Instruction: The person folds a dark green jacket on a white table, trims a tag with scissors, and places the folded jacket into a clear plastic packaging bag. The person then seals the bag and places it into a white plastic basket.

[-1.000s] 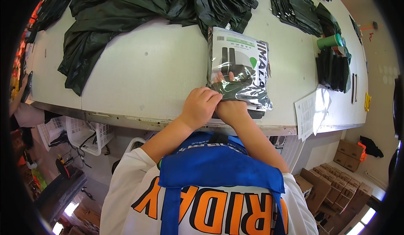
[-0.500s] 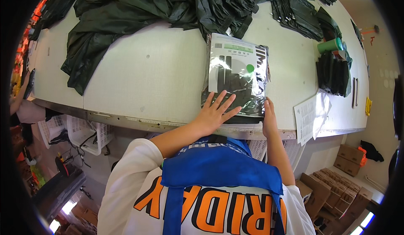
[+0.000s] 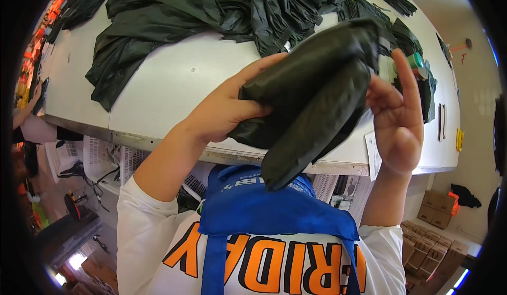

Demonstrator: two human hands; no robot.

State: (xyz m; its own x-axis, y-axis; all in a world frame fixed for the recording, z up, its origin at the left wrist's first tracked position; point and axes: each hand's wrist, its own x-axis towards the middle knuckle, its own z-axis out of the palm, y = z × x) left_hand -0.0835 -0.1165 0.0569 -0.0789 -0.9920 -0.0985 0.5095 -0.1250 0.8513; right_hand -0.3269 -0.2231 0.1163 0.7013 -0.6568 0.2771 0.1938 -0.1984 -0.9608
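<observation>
A thick, folded dark-green garment (image 3: pixel 317 94) is raised and tilted above the table's front edge, its near flap hanging over the blue apron. My left hand (image 3: pixel 227 105) grips it from the left, thumb on the near side and fingers hidden behind the folds. At the right end, my right hand (image 3: pixel 396 115) has one finger stretched upward and the others bent against the garment's edge. Motion blur and the folds partly hide that contact. I cannot make out the clear printed packet from before.
A heap of dark-green garments (image 3: pixel 211 10) covers the back of the white table (image 3: pixel 153 89). At the right lie a green roll (image 3: pixel 415 61), paper sheets (image 3: pixel 373 155) and dark stacks. White baskets (image 3: pixel 132 163) stand below the edge. Cartons (image 3: pixel 433 247) sit lower right. Another person's arm (image 3: pixel 31 107) shows far left.
Both hands lay on a clear printed packet on the table. Now they are raised with the folded dark garment between them, and the packet's printed face is out of sight.
</observation>
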